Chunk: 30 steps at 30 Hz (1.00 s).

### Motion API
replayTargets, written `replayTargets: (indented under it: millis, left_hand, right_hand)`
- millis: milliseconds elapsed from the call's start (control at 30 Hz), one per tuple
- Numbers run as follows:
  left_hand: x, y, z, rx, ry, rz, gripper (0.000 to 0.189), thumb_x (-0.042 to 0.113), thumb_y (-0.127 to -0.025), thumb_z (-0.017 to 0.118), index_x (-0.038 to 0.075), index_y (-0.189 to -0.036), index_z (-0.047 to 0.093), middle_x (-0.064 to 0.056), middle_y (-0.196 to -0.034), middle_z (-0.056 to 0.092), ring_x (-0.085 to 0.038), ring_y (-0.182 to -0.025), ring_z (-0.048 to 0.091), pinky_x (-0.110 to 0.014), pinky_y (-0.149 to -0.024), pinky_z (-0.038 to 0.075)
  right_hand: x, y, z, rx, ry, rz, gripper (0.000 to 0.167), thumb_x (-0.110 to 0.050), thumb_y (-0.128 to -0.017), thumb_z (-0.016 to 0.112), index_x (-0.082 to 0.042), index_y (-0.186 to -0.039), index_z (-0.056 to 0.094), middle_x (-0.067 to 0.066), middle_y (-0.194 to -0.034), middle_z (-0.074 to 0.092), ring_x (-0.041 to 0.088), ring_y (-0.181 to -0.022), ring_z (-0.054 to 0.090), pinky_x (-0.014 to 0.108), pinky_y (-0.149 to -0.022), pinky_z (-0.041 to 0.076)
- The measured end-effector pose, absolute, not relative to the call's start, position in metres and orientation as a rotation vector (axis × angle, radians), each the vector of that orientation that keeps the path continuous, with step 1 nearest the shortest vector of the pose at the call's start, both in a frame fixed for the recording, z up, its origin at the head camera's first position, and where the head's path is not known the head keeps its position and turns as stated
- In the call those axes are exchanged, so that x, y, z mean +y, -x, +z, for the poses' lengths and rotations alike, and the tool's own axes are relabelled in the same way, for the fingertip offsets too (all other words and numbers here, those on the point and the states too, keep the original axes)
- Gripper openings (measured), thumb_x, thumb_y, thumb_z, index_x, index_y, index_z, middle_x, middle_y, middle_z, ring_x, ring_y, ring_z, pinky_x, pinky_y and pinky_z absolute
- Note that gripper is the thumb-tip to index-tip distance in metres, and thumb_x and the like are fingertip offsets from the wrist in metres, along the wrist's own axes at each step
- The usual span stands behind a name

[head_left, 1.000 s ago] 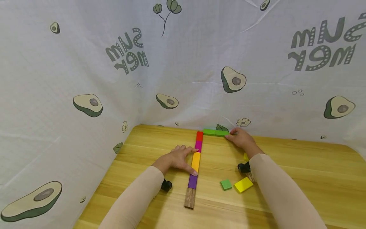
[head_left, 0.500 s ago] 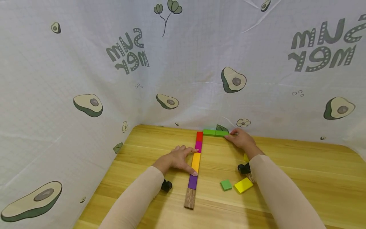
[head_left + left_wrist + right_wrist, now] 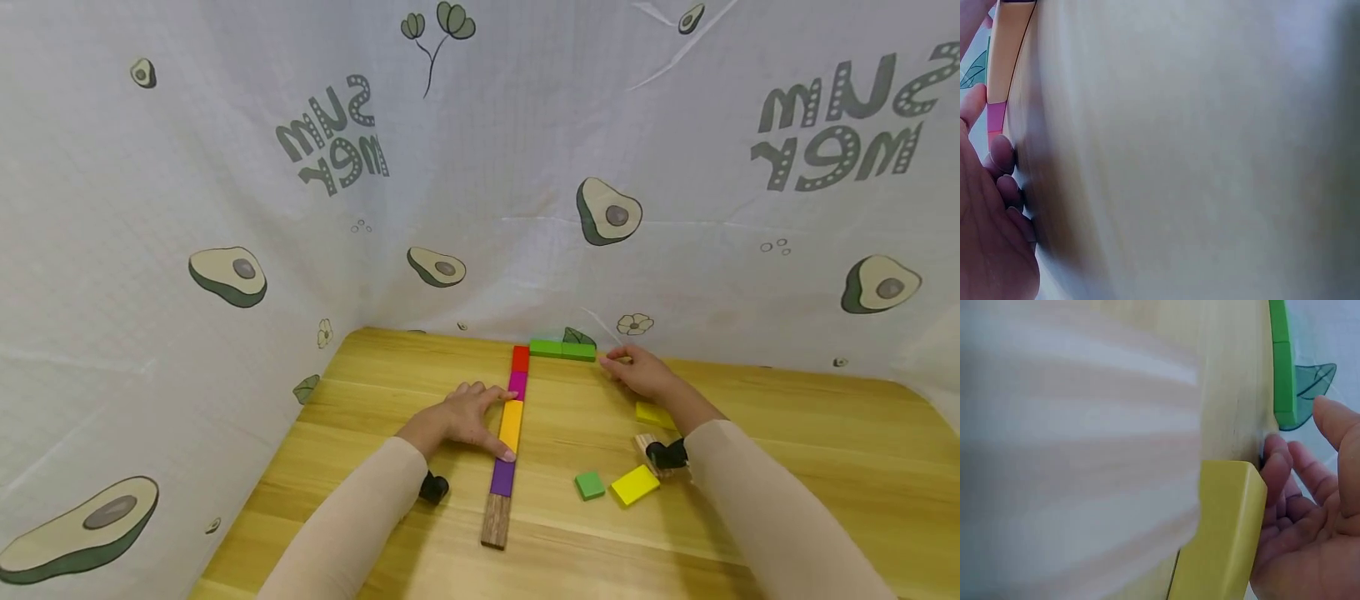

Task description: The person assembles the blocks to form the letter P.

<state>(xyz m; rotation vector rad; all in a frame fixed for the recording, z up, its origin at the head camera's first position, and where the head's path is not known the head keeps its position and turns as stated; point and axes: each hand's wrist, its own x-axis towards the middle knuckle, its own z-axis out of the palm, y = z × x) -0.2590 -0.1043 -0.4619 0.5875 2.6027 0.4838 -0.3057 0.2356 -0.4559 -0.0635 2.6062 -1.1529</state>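
In the head view a straight row of flat blocks lies on the table: a red block (image 3: 521, 358), a magenta block (image 3: 517, 385), an orange block (image 3: 511, 427), a purple block (image 3: 503, 477) and a dark wood-grain block (image 3: 496, 521). Two green blocks (image 3: 562, 350) lie end to end, turning right from the red end. My left hand (image 3: 467, 414) rests along the row, index fingertip by the magenta block and thumb at the orange-purple joint. My right hand (image 3: 636, 369) is just right of the green blocks, apart from them, fingers loosely bent around nothing.
Near my right forearm lie a yellow block (image 3: 635, 486), a small green block (image 3: 589, 485), a second yellow block (image 3: 655, 415) and a wood-grain block (image 3: 643, 447), partly hidden by the black wrist camera (image 3: 667, 454). A printed white cloth (image 3: 510, 250) hangs behind the table.
My right hand has let go of the right green block and moved slightly right and nearer, uncovering more of the yellow and wood-grain blocks. My left hand stays in place.
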Motion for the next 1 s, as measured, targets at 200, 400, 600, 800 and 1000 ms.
replayTargets:
  millis: [200,400,600,800,1000]
  left_hand:
    - [-0.103,0.259,-0.462,2.59,-0.589,0.501,0.104,0.07,-0.067,0.084,0.047,-0.155,0.034,0.0,-0.143,0.047,-0.02,-0.125,0.039,-0.05,-0.108,0.042]
    - [-0.103,0.258,-0.46,2.595,-0.597,0.506,0.104,0.069,-0.068,0.084,0.046,-0.156,0.034,-0.002,-0.149,0.045,-0.023,-0.13,0.039,-0.053,-0.111,0.041]
    - [-0.104,0.259,-0.459,2.594,-0.59,0.515,0.104,0.068,-0.068,0.084,0.044,-0.156,0.034,-0.003,-0.151,0.044,-0.022,-0.13,0.038,-0.052,-0.111,0.041]
    - [-0.104,0.258,-0.458,2.585,-0.581,0.531,0.104,0.067,-0.068,0.085,0.043,-0.155,0.035,-0.004,-0.152,0.043,-0.025,-0.133,0.037,-0.055,-0.113,0.038]
    - [-0.104,0.257,-0.457,2.58,-0.568,0.539,0.104,0.066,-0.068,0.086,0.043,-0.156,0.035,-0.006,-0.157,0.039,-0.028,-0.138,0.035,-0.058,-0.114,0.036]
  right_hand:
    - [0.245,0.292,-0.449,2.551,0.137,-1.136,0.052,-0.036,-0.106,0.056,0.005,-0.136,0.048,0.014,-0.103,0.062,0.021,-0.086,0.055,0.029,-0.072,0.048]
    - [0.266,0.277,-0.439,2.569,0.206,-1.009,0.05,-0.037,-0.104,0.059,0.002,-0.134,0.053,0.024,-0.121,0.062,0.026,-0.099,0.06,0.033,-0.082,0.052]
    - [0.295,0.262,-0.438,2.631,0.231,-0.885,0.048,-0.034,-0.098,0.068,0.003,-0.128,0.059,0.025,-0.119,0.061,0.028,-0.096,0.057,0.035,-0.077,0.051]
    - [0.311,0.246,-0.442,2.622,0.257,-0.894,0.051,-0.033,-0.092,0.077,0.001,-0.126,0.061,0.012,-0.104,0.062,0.022,-0.088,0.053,0.031,-0.069,0.048]
    - [0.305,0.235,-0.446,2.646,0.21,-0.89,0.059,-0.038,-0.091,0.076,0.001,-0.132,0.058,0.008,-0.094,0.058,0.021,-0.078,0.05,0.028,-0.062,0.043]
